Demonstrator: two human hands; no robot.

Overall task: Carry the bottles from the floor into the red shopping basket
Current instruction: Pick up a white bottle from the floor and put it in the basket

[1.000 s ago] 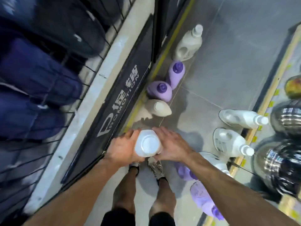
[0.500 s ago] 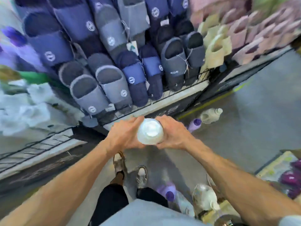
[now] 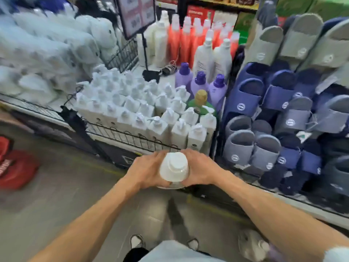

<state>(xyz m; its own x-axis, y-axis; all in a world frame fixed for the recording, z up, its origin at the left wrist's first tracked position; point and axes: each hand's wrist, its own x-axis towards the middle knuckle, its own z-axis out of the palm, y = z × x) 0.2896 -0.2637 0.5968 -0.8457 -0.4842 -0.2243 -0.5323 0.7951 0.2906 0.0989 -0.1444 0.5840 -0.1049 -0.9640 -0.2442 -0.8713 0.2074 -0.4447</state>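
Shop shelving [image 3: 132, 138] looms beyond while left hand [image 3: 146, 170] and right hand [image 3: 203, 170] clasp a white round-capped plastic bottle [image 3: 174, 170] between curled fingers (red shopping basket [image 3: 18, 168] well left of them), undelivered.

Ahead of grip: rail [image 3: 132, 137], pump bottles [image 3: 140, 120] packed behind it. Right: slippers [image 3: 264, 151] near. Left: floor [image 3: 66, 195] open through to basket [image 3: 18, 169], well apart.
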